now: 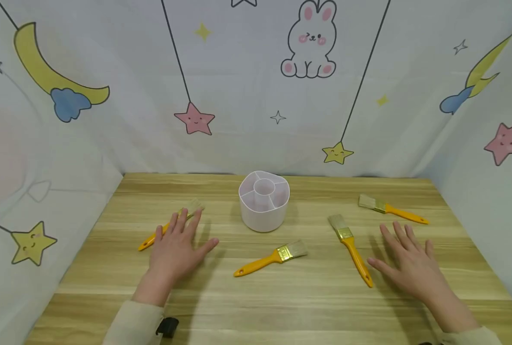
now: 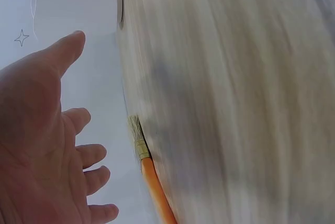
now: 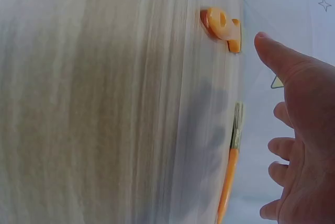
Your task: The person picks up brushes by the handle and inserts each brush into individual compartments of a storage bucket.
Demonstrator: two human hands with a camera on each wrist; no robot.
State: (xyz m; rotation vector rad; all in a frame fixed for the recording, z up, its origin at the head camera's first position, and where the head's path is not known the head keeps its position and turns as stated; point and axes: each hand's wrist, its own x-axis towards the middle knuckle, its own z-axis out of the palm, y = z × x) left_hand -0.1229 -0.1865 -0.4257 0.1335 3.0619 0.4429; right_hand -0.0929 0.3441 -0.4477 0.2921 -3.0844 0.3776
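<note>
My left hand (image 1: 176, 251), fingers spread and holding nothing, hovers above the table at the left. Its fingers overlap a paintbrush (image 1: 147, 243) with an orange handle in the head view; in the left wrist view that brush (image 2: 152, 179) lies beyond the fingertips. Over the right side my right hand (image 1: 415, 268) is spread too, with nothing in it. Left of its thumb is a second paintbrush (image 1: 356, 254), bristles pointing away. Beyond its fingertips lies another paintbrush (image 1: 404, 214), bristles to the left, also in the right wrist view (image 3: 229, 179).
A white round organizer (image 1: 264, 218) with several compartments around a central cup stands at the back middle. In front of it, one more paintbrush (image 1: 260, 263) lies with bristles to the right. A white printed curtain (image 1: 247, 86) borders the wooden table (image 1: 299, 311) behind and at both sides.
</note>
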